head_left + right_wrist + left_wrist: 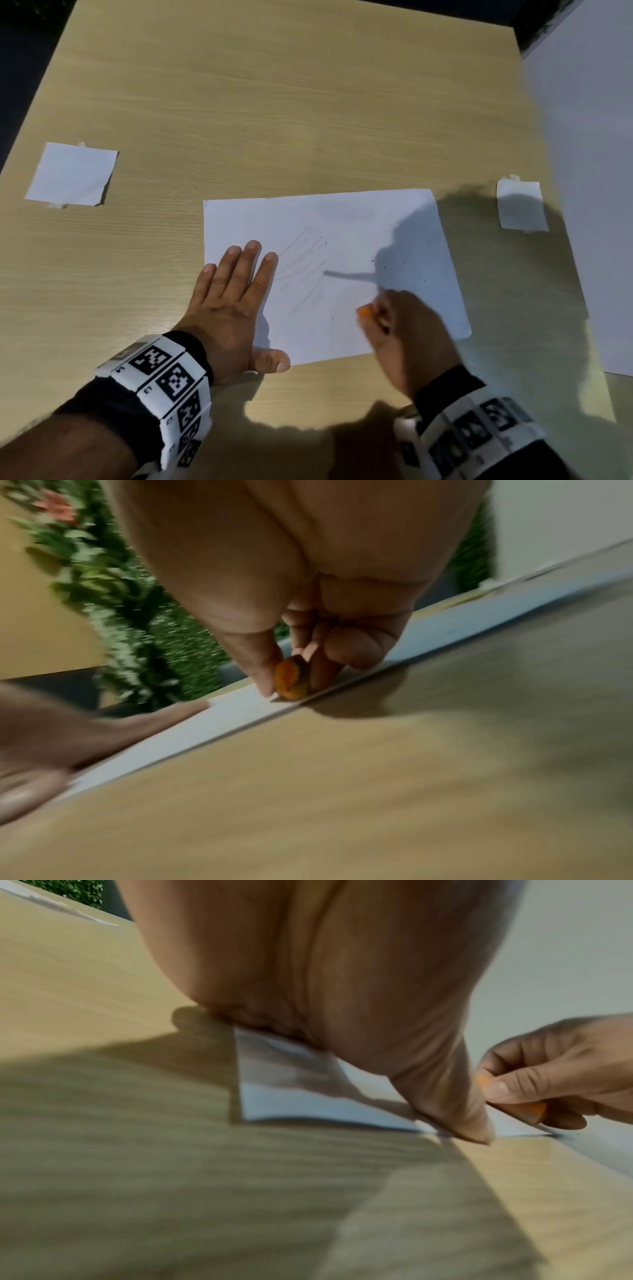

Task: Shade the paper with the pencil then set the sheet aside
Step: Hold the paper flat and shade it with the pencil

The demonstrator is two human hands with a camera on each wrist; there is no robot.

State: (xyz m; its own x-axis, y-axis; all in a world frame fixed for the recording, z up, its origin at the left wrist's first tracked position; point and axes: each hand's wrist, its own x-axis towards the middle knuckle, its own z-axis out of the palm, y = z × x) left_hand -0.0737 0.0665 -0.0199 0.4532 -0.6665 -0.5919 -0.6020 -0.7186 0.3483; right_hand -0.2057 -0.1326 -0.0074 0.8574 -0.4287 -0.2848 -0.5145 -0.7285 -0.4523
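Head view counts three white sheets on one pale wood-grain table: the main sheet of paper, rectangular, flat and faintly grey-streaked, lying near the middle, plus two smaller taped squares, one far left, one right. A large white board edges the right side. The left hand lies flat, fingers straight and spread, pressing the sheet's left edge. The right hand curls thumb and fingers around one short orange pencil, its tip down on the sheet's near part. Each wrist wears one band of black-and-white square markers.
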